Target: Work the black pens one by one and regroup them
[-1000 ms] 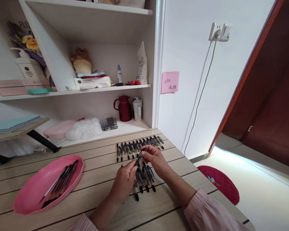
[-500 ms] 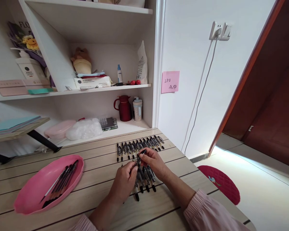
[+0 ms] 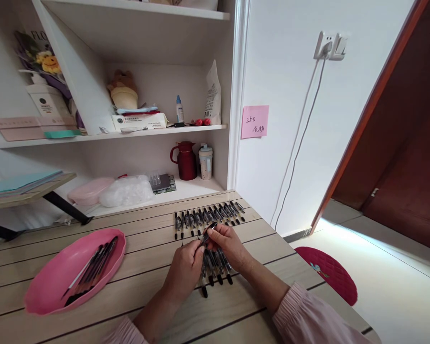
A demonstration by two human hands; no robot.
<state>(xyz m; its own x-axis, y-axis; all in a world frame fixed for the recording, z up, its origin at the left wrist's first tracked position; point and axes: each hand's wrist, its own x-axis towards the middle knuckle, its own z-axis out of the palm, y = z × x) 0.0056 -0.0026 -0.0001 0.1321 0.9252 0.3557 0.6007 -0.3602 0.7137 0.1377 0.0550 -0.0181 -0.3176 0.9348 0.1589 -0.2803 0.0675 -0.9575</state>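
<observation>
A dark pen (image 3: 209,230) is held between my two hands, above the table. My left hand (image 3: 187,263) pinches its lower end between thumb and fingers. At the upper end, my right hand (image 3: 226,241) grips it with closed fingertips. Beneath and beside my hands lies a row of black-tipped clear pens (image 3: 219,278), partly hidden by them. Behind is another row of similar pens (image 3: 181,224), laid side by side. To the left, a pink scalloped tray (image 3: 39,286) holds several dark slim pens (image 3: 93,272) and a whitish one.
The striped wooden table (image 3: 146,239) meets a white shelf unit at the back, where a red jug (image 3: 186,162) and a cup (image 3: 205,162) stand. A small raised stand (image 3: 60,184) is at the left. Beyond the right edge is a red round seat (image 3: 327,272).
Both hands stay in nearly the same place, still closed on the pen, with only a slight finger shift. The whole view has moved slightly.
</observation>
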